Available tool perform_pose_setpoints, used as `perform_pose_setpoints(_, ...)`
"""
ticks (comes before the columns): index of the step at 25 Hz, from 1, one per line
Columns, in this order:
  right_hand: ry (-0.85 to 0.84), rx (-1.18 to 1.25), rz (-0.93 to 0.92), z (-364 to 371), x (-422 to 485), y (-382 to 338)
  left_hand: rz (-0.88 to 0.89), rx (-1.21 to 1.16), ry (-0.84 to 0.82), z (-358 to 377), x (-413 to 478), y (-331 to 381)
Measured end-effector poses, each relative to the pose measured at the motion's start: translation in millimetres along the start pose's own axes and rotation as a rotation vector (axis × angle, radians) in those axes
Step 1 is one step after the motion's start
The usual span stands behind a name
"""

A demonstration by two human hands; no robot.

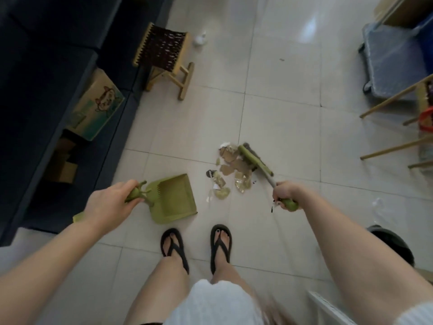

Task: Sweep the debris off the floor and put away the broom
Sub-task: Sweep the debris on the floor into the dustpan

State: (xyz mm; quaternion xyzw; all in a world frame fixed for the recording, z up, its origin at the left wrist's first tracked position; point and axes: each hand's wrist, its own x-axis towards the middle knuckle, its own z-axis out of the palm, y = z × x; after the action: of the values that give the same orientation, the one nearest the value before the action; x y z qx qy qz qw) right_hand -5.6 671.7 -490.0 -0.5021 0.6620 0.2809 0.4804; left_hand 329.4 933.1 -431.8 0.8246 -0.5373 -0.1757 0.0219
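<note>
A pile of debris (pixel 230 171), brown scraps and crumpled wrappers, lies on the pale tiled floor ahead of my feet. My right hand (pixel 287 194) is shut on the green grip of a broom (pixel 255 159), whose green head rests on the floor at the pile's right edge. My left hand (pixel 112 204) grips the handle of a green dustpan (pixel 173 199). The pan sits on the floor to the left of the pile, a short gap away from it.
A dark sofa (pixel 46 66) runs along the left, with cardboard boxes (pixel 98 105) beside it. A small wooden stool (pixel 164 55) stands ahead left, with a white scrap (pixel 200 38) past it. Wooden chair legs (pixel 393 102) and a wheeled bin (pixel 393 64) are at right; a dark round container (pixel 391 242) sits near right.
</note>
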Motion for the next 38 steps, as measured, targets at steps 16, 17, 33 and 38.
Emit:
perform_pose_setpoints(16,-0.072,0.061,0.159,-21.1,-34.9,35.9,-0.408,-0.257,0.017,57.9,-66.8,42.4)
perform_pose_setpoints(17,-0.054,0.068,0.160,-15.4,-34.5,38.0,-0.426,-0.264,0.026,57.3,-65.6,42.6)
perform_pose_setpoints(33,-0.166,0.085,0.040,81.5,-54.1,37.9,-0.283,-0.277,-0.112,79.2,-36.2,35.7)
perform_pose_setpoints(38,-0.294,0.018,0.004,88.9,-78.8,22.1,-0.270,-0.234,-0.121,81.2,-40.6,51.9)
